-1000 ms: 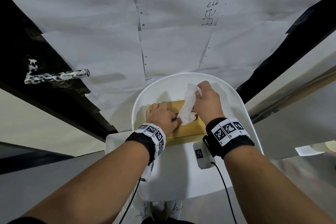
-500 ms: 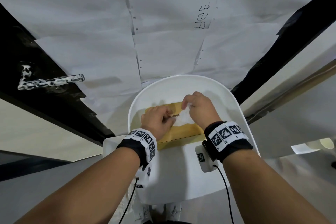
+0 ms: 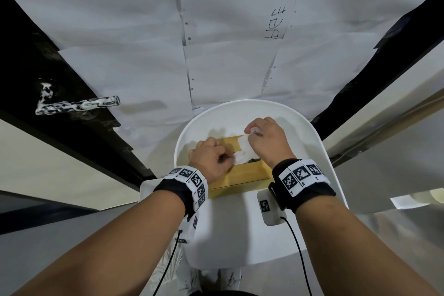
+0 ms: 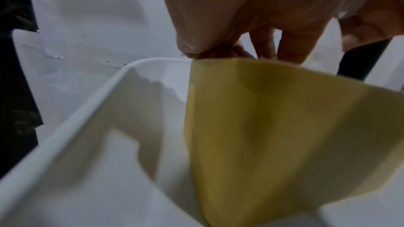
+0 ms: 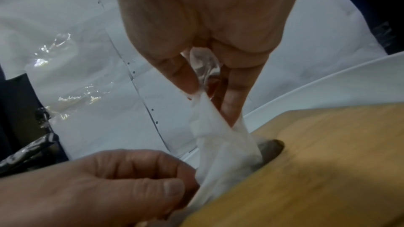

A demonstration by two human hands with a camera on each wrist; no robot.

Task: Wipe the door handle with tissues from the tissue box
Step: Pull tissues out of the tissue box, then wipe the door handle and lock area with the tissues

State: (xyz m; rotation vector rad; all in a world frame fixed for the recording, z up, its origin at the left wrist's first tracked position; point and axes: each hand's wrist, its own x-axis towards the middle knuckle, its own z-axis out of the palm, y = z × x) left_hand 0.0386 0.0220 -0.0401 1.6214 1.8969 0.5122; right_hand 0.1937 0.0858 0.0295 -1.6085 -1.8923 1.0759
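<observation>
- Tissue [image 3: 243, 151] rises from the slot of the box [image 3: 242, 174], its long axis slanting up and away toward the right hand [image 3: 266, 142]; its lower end is in the dark slot [image 5: 270, 151] (seen best from the right wrist).
- The right hand pinches the tissue's upper end between thumb and fingers [image 5: 181, 75], closed on it.
- The left hand [image 3: 210, 158] rests curled on the box top just left of the slot, its thumb [image 5: 172, 188] against the tissue's lower edge; whether it actually grips the tissue I cannot tell.
- The box lies on a white chair [image 3: 240, 235], long axis running left to right, slot facing up.
- The handle [image 3: 77, 106], wrapped in shiny film, sits well apart at the far left on a black strip, its lever lying near level and pointing right toward the paper-covered door [image 3: 228, 43].
</observation>
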